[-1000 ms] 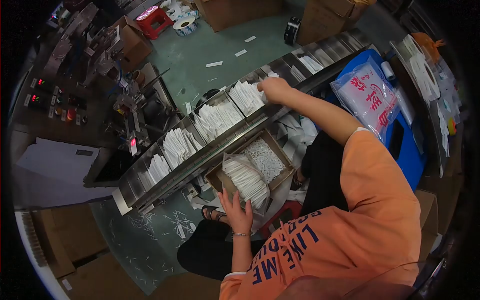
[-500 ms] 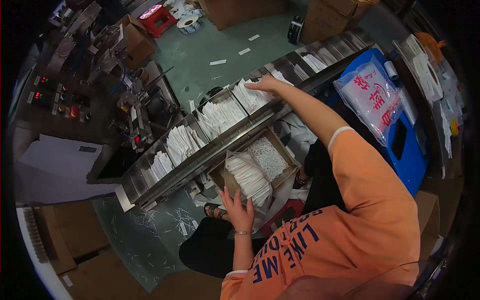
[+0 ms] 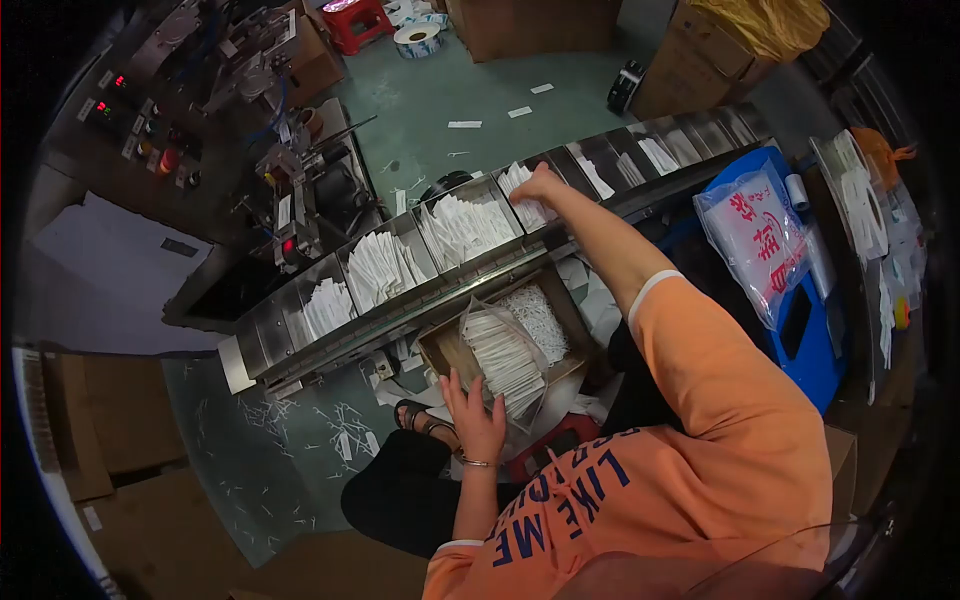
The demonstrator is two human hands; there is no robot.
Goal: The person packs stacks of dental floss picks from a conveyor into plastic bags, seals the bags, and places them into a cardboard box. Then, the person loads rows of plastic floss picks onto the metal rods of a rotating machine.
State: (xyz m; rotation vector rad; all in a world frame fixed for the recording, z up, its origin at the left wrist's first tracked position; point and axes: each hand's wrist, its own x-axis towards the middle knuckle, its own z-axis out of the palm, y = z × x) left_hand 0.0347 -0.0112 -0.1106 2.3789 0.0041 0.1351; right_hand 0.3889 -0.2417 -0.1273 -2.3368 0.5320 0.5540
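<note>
My right hand (image 3: 537, 187) reaches over the long metal trough conveyor (image 3: 400, 322), fingers curled on a batch of slim white paper packets (image 3: 514, 180) in one compartment; some of its fingertips are hidden. Loose stacks of similar packets (image 3: 465, 228) fill the compartments to the left. Below the conveyor, my left hand (image 3: 474, 418) is held with fingers spread, nothing in it. Just beyond its fingertips, a clear plastic bag (image 3: 505, 365) full of white packets lies in a cardboard box (image 3: 447, 352). Beside the bag are many small white pieces (image 3: 535, 322).
A machine (image 3: 300, 205) with red displays stands at the left. On the right, a blue surface (image 3: 815, 355) bears a printed plastic bag (image 3: 755, 235) and a dark phone (image 3: 796, 322). White scraps (image 3: 340, 425) litter the green floor. A red stool (image 3: 357, 25) is at the back.
My right hand has gone from stretched fingers to a curled grasp at the packets, which are now bunched narrower. The view has shifted slightly. My left hand stays spread near the bag.
</note>
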